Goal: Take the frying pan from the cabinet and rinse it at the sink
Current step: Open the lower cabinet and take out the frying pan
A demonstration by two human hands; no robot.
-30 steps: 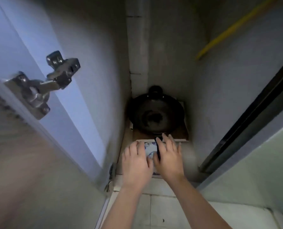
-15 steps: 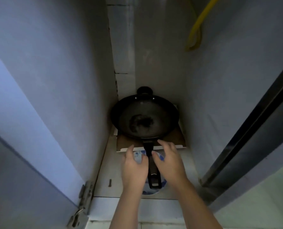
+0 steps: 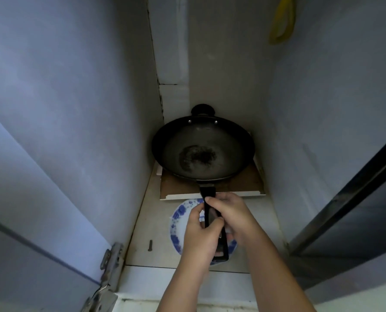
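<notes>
Where one frying pan [image 3: 201,152] nearly spans the cabinet [image 3: 75,109], its handle [image 3: 207,192] is clasped by left hand [image 3: 198,237] and right hand [image 3: 236,213] above one plate [image 3: 178,218].

We show two bare arms, uncovered all the way from the lower edge of the view to the fingertips. Our left forearm [image 3: 183,289] is slim and smooth and ends in the left grip [image 3: 198,237], a bare hand with rounded knuckles. Our right forearm [image 3: 277,278] looks broader in this wide view and ends in the right grip [image 3: 234,218], bare as well. The dim light hides finer detail of the nails.
</notes>
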